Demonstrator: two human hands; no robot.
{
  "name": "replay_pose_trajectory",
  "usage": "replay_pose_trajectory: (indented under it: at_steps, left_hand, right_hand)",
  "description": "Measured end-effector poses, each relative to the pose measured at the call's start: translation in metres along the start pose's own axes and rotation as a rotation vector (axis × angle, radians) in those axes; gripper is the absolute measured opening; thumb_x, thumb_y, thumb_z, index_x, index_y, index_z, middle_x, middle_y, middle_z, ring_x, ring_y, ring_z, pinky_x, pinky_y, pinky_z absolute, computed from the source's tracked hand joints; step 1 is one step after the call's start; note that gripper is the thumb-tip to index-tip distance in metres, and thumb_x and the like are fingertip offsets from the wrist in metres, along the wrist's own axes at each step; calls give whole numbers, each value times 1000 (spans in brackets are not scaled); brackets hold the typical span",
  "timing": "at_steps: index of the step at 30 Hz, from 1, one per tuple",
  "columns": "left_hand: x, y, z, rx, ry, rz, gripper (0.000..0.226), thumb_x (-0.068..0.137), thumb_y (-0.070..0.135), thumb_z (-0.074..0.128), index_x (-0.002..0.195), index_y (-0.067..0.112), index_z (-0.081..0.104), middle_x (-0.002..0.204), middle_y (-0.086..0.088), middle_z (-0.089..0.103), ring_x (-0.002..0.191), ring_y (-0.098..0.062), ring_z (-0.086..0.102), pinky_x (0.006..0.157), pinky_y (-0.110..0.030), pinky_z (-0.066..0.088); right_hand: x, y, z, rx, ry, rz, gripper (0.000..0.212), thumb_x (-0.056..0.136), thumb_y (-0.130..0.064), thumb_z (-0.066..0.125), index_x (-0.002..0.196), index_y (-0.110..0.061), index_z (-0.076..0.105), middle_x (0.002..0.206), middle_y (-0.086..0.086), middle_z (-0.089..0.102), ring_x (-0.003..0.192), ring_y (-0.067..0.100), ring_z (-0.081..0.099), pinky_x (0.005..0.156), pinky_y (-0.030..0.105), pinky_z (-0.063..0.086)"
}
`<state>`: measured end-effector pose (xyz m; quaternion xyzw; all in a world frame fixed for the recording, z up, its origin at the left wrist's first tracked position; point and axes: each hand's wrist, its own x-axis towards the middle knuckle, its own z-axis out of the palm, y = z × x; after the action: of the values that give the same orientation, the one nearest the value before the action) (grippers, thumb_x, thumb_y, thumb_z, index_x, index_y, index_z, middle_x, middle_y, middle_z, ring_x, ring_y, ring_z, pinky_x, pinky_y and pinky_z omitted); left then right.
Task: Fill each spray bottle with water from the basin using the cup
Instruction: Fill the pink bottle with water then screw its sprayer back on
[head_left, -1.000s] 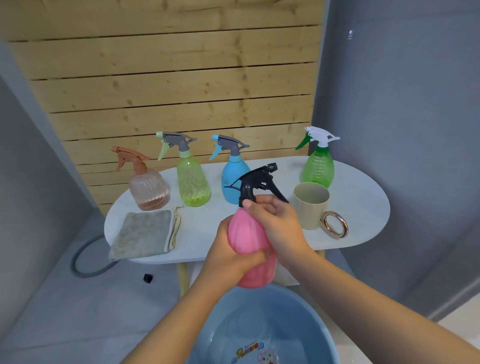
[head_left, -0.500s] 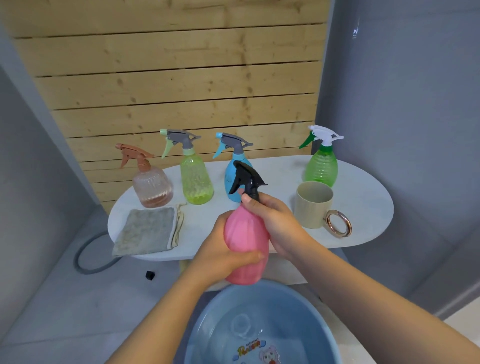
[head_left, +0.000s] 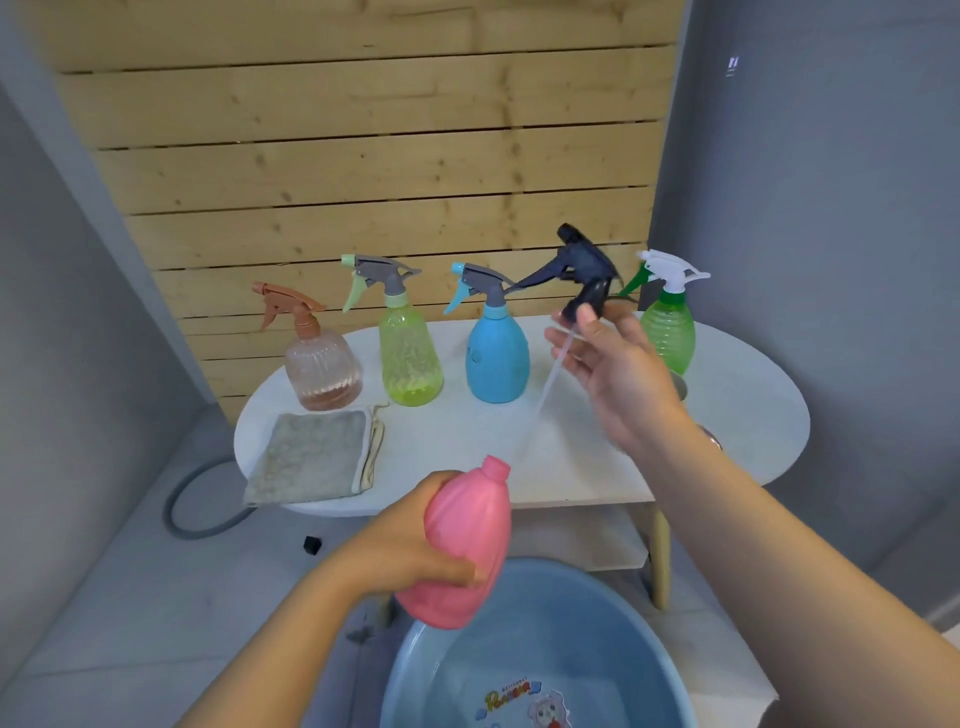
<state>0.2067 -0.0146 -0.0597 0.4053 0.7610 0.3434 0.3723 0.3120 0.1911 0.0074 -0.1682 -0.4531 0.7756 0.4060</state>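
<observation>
Two hands busy — my left hand (head_left: 415, 551) wraps the pink bottle (head_left: 465, 540) over the basin (head_left: 649, 613), neck tilted up-right, while my right hand (head_left: 613, 364) pinches the black sprayer head (head_left: 582, 270) above it, nearer the mostly hidden cup (head_left: 678, 384).

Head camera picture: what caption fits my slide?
Left hand holds pink bottle; right hand lifts off black sprayer.

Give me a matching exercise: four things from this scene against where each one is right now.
Things:
1. pink bottle
2. black spray head
3. grey cloth
4. basin

Places:
A. lying on the table's left end
B. on the floor below the hands
C. gripped by the left hand
D. pinched by the right hand

Pairs: 1-C, 2-D, 3-A, 4-B
</observation>
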Motion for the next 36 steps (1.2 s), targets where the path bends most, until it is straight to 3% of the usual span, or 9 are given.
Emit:
replay_pose_trajectory:
  at_steps: [2, 4, 8, 13, 19, 24, 29, 32, 36]
  left_hand:
    - [-5, -5, -4, -5, -11, -9, 74, 66, 14, 83, 118, 45, 40, 117, 10, 55, 104, -9, 57, 81, -29, 54]
    - [-8, -9, -7, -12, -28, -17, 73, 68, 12, 82, 118, 45, 40, 119, 10, 54, 106, -10, 56, 83, -30, 54]
    - [-12, -15, -6, 11, -69, -30, 81, 60, 25, 86, 122, 48, 39, 121, 13, 54, 108, -10, 56, 84, -33, 55]
    - [-13, -18, -6, 53, -53, -42, 82, 66, 23, 84, 127, 47, 36, 119, 18, 51, 105, -5, 53, 74, -21, 50]
    - [-6, -22, -4, 58, -31, -45, 82, 66, 23, 84, 128, 46, 35, 120, 18, 50, 107, -5, 52, 79, -23, 51]
    - [4, -24, -2, 3, 20, -32, 79, 63, 25, 85, 119, 51, 36, 119, 18, 51, 108, -7, 53, 88, -34, 52]
    - [16, -13, 11, -49, 71, 10, 93, 44, 49, 83, 125, 48, 38, 119, 18, 54, 108, -8, 55, 89, -38, 52]
    - [22, 1, 25, -86, 104, 61, 88, 49, 40, 86, 123, 44, 38, 116, 19, 53, 103, -1, 54, 83, -28, 51]
    - [33, 15, 41, -111, 133, 98, 83, 63, 22, 87, 126, 38, 35, 119, 15, 51, 104, -6, 54, 74, -20, 47]
  right_hand:
    - [3, -3, 0, -137, 11, -28, 24, 91, -16, 60, 112, -13, 49, 99, 7, 66, 88, 20, 67, 85, 30, 52]
    - [2, 8, 1, -374, -4, -24, 23, 86, -14, 66, 106, -16, 54, 92, 5, 65, 79, 17, 63, 78, 28, 49]
    - [0, 60, -5, -1013, -114, -144, 28, 73, -14, 78, 92, -22, 59, 84, -6, 57, 67, 8, 49, 65, 20, 39]
    - [0, 120, -12, -1459, -258, -150, 37, 78, -15, 71, 112, -16, 56, 106, 5, 56, 96, 22, 52, 79, 31, 42]
    - [7, 140, -12, -1456, -341, -111, 43, 83, -4, 63, 125, -8, 54, 123, 10, 50, 118, 25, 42, 94, 24, 32]
    - [4, 113, -13, -1541, -388, -210, 41, 88, -12, 60, 128, -15, 55, 124, 7, 56, 117, 25, 45, 98, 27, 32]
    - [-11, 59, -35, -1517, -224, -289, 35, 87, -1, 52, 120, -10, 61, 121, 8, 56, 120, 24, 44, 96, 23, 30]
    - [-25, 30, -61, -1551, -49, -345, 32, 83, 1, 55, 113, -6, 65, 114, 12, 58, 114, 29, 47, 91, 26, 32]
    - [-33, 8, -90, -1664, 169, -390, 34, 78, -1, 61, 112, -2, 65, 108, 19, 59, 103, 40, 49, 88, 40, 37]
